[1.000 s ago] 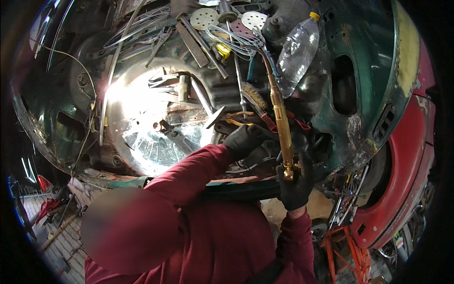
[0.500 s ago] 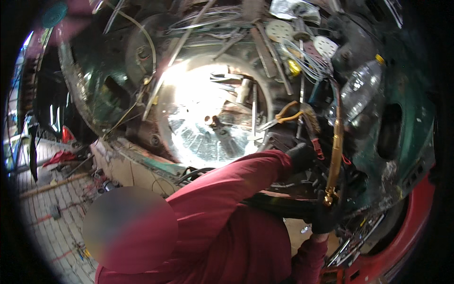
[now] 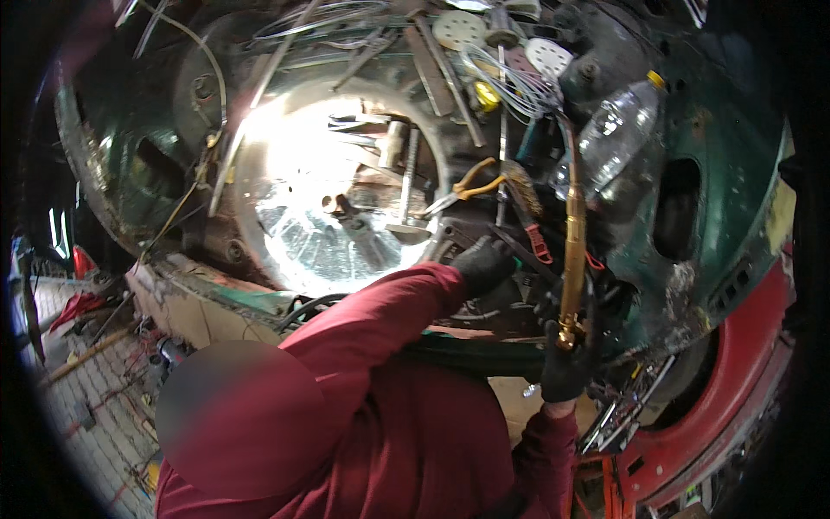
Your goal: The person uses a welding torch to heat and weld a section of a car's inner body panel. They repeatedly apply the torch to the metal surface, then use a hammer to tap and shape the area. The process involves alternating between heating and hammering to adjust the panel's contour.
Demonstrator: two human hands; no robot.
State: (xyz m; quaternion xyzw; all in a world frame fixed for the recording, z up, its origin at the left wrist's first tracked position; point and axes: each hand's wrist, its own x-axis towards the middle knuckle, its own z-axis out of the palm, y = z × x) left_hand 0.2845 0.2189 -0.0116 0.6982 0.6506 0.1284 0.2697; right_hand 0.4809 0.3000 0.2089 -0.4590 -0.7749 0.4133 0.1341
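Note:
My right hand, in a black glove, is closed round the lower end of a brass gas torch. The torch points away from me, its thin copper-coloured tube at the far end. My left hand, also gloved, reaches in among dark tools with its fingers curled; a bit of green shows at the fingertips, and what they hold is too obscured to name. Just beyond lie a wire brush with a red handle end and pliers with orange handles.
A round metal well under bright light holds a hammer and other tools. A clear plastic bottle, coiled wire and sanding discs lie beyond. A red car panel curves at the right.
The view has shifted, so the scene sits further left. My left hand has moved left, away from the brush handle. My right hand keeps its hold on the torch.

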